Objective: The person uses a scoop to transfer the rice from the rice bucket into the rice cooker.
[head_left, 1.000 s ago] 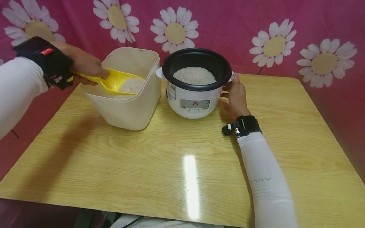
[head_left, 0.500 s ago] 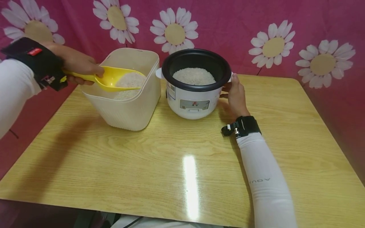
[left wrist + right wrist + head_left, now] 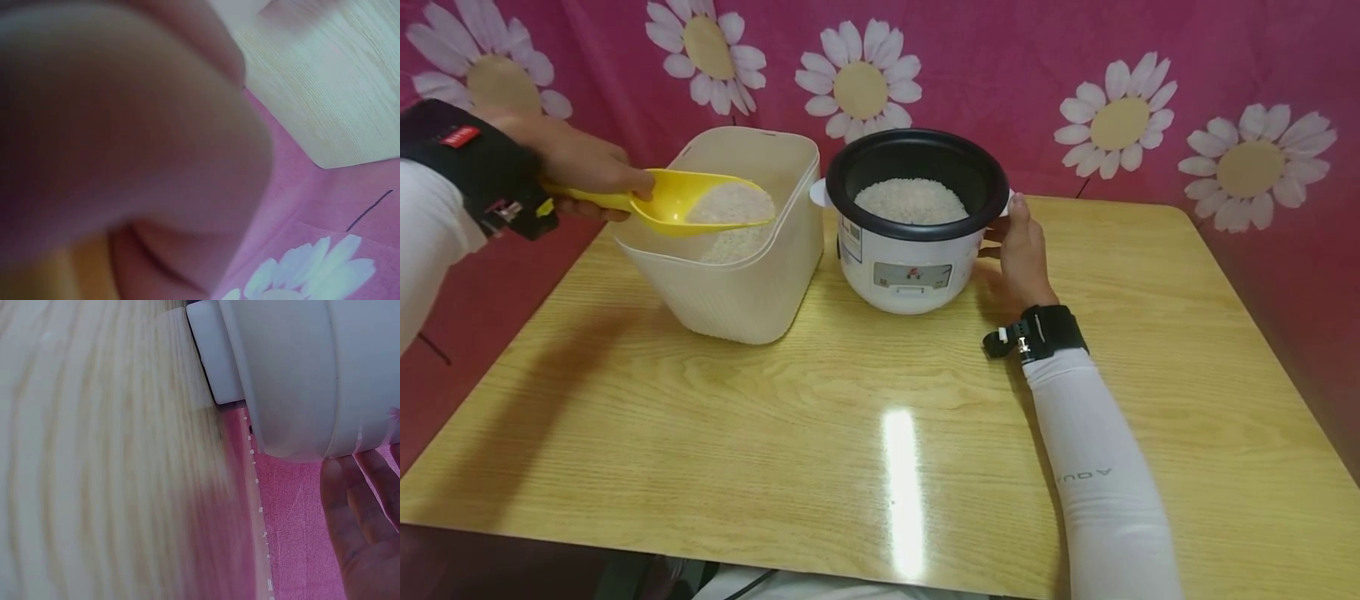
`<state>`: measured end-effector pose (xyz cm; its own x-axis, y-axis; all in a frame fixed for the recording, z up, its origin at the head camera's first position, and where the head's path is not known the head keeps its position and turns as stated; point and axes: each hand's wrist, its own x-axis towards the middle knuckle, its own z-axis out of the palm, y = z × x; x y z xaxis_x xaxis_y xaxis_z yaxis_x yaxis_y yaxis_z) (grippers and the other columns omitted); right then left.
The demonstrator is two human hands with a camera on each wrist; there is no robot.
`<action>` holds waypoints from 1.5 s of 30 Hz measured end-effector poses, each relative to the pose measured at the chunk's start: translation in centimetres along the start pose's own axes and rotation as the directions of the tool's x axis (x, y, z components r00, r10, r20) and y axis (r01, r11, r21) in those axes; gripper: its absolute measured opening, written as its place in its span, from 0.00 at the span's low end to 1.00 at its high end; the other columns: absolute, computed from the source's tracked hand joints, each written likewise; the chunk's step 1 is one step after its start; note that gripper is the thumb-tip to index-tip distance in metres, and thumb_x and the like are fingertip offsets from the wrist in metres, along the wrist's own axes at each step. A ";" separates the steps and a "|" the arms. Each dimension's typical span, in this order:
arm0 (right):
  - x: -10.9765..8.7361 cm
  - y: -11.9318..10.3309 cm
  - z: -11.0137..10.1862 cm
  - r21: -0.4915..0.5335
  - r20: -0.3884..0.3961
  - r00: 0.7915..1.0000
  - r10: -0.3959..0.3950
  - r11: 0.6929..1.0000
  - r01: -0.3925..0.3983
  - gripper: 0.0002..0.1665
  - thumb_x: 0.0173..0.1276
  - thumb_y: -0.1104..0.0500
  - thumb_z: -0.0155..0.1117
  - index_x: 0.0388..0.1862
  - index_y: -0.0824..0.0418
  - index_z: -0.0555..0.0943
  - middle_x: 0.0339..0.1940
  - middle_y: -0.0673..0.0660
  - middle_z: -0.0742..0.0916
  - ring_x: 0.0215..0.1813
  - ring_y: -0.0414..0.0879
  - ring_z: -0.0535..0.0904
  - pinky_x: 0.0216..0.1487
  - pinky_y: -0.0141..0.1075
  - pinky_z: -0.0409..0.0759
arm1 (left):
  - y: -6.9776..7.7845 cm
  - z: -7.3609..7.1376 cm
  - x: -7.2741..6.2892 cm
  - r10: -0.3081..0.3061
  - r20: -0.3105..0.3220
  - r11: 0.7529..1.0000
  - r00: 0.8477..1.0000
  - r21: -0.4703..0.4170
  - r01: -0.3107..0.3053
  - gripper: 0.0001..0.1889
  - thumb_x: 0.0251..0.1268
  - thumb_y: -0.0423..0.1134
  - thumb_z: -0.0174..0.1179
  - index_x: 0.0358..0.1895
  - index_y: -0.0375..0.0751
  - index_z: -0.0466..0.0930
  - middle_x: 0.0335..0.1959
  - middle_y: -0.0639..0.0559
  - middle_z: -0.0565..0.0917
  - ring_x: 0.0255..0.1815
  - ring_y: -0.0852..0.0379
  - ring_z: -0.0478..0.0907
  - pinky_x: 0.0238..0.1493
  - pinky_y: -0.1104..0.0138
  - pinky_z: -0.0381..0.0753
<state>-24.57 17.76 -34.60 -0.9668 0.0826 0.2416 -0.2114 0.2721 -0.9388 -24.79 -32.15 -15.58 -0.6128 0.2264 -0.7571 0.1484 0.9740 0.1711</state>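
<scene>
My left hand [image 3: 580, 162] grips the handle of a yellow scoop [image 3: 666, 196], its bowl holding a heap of rice. The scoop is over the open cream-coloured bin [image 3: 737, 300], where more rice shows below it. To the right of the bin stands a white rice cooker [image 3: 898, 279] with a black inner pot, lidless and with rice [image 3: 912, 200] inside. At the cooker's right side, my right hand [image 3: 1024, 250] holds the side handle, thumb on top. In the right wrist view, its fingers [image 3: 369, 487] touch the cooker's wall. Blurred skin of the left hand fills much of the left wrist view.
The wooden table [image 3: 820, 467] runs beneath both containers, with bin and cooker close together near its back edge. Behind and beside it hangs a pink cloth [image 3: 985, 75] printed with white flowers.
My left hand has drawn the scoop to the left and slightly up, over the bin, with rice still in its bowl. The right hand and the cooker stay in place.
</scene>
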 end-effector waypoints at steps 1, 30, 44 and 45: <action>0.0 0.0 0.0 0.000 -0.002 1.000 0.001 1.000 -0.001 0.40 0.79 0.27 0.28 0.63 0.45 0.80 0.59 0.60 0.86 0.55 0.45 0.84 0.59 0.48 0.85 | -0.1 0.0 0.0 -0.001 -0.003 1.000 1.000 -0.004 0.001 0.29 0.83 0.55 0.31 0.25 0.48 0.74 0.17 0.60 0.70 0.17 0.62 0.66 0.24 0.70 0.71; 0.1 -0.2 -0.5 -0.002 0.014 1.000 0.010 1.000 -0.010 0.42 0.80 0.27 0.25 0.67 0.47 0.77 0.65 0.61 0.84 0.59 0.48 0.83 0.59 0.46 0.84 | -1.1 -0.5 -0.6 0.041 -0.119 0.996 0.992 -0.080 -0.050 0.29 0.83 0.54 0.28 0.28 0.46 0.73 0.20 0.58 0.71 0.18 0.61 0.68 0.23 0.68 0.73; 0.2 0.2 -0.3 0.011 0.015 1.000 0.000 1.000 0.000 0.41 0.80 0.28 0.27 0.66 0.48 0.77 0.62 0.62 0.84 0.57 0.49 0.83 0.60 0.51 0.83 | 3.7 -2.1 0.1 0.048 -0.209 0.982 0.977 -0.167 -0.084 0.25 0.83 0.57 0.37 0.36 0.46 0.77 0.19 0.61 0.71 0.17 0.62 0.67 0.23 0.70 0.71; 0.2 0.2 -0.3 0.017 0.020 1.000 0.004 1.000 -0.005 0.40 0.80 0.27 0.27 0.66 0.47 0.77 0.63 0.61 0.84 0.58 0.49 0.82 0.61 0.52 0.83 | 4.3 -2.2 0.2 0.053 -0.206 0.982 0.977 -0.166 -0.089 0.25 0.84 0.57 0.37 0.38 0.45 0.77 0.20 0.61 0.71 0.17 0.62 0.66 0.23 0.70 0.71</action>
<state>-24.75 18.08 -34.65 -0.9705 0.0642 0.2325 -0.2092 0.2559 -0.9438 -25.97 -27.89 -13.61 -0.7510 0.2746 -0.6005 0.0714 0.9378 0.3397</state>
